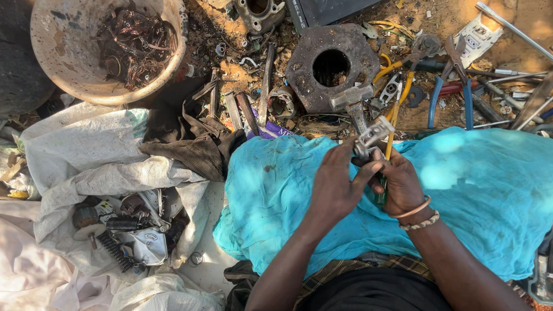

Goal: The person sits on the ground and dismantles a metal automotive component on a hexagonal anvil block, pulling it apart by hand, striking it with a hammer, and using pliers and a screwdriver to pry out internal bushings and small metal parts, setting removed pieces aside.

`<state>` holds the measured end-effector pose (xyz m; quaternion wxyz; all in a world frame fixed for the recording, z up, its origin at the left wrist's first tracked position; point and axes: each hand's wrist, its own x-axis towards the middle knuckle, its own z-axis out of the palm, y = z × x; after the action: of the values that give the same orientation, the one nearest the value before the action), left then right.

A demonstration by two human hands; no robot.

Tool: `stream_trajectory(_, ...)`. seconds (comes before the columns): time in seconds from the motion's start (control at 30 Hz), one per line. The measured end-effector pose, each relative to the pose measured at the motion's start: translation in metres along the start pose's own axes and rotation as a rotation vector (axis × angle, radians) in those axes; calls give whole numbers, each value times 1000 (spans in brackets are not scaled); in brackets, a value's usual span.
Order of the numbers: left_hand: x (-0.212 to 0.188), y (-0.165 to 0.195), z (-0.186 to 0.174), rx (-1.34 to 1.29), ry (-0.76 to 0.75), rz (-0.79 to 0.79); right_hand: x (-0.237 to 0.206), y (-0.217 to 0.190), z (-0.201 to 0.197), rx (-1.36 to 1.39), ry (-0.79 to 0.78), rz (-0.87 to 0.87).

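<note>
A: Status on the part?
B: Left hand (334, 184) pinches a small metal fitting (371, 137) over the teal cloth (478, 196), fingers closed on its lower end. Right hand (400, 184) is clamped round a yellow-shafted, green-handled screwdriver (393, 124); the tip seems to sit at the fitting, but contact can't be confirmed.
A: Done or not?
B: My read: mid-strip. The fitting looks whole, nothing loose on the cloth. Far left of the cloth, the basin (69, 69) holds copper wire (135, 43), so some sorting looks done. Sack (86, 167) just left of the cloth holds motor parts (135, 230), apparently not yet stripped.
A: Surface?
B: No counter. Work sits on the cloth in the lap, over bare sandy ground (443, 17). Above the cloth: rusty hex block (331, 63) with a hole, and a hammer (352, 101). Above-right: blue-handled pliers (449, 86) and rods.
A: Room?
B: Outdoors, sunlight, scrap all round.
</note>
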<state>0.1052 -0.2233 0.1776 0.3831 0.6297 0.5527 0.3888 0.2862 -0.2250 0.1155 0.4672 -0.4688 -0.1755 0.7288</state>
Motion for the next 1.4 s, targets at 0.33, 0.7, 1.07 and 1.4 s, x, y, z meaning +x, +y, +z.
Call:
stream_trajectory(0.33, 93, -81, -29, 214, 369, -193, 59, -57, -52, -278, 371, -161)
stream_trajectory(0.7, 143, -143, -5, 349, 362, -18, 108, -29, -71, -1049, 255, -436)
stream_trajectory(1.07, 151, -150, -26, 449, 380, -142, 101, -11, 1, -455, 50, 307)
stream_trajectory(1.4, 132, -147, -27, 464, 336, -107, 53, -29, 51, -612, 182, 120)
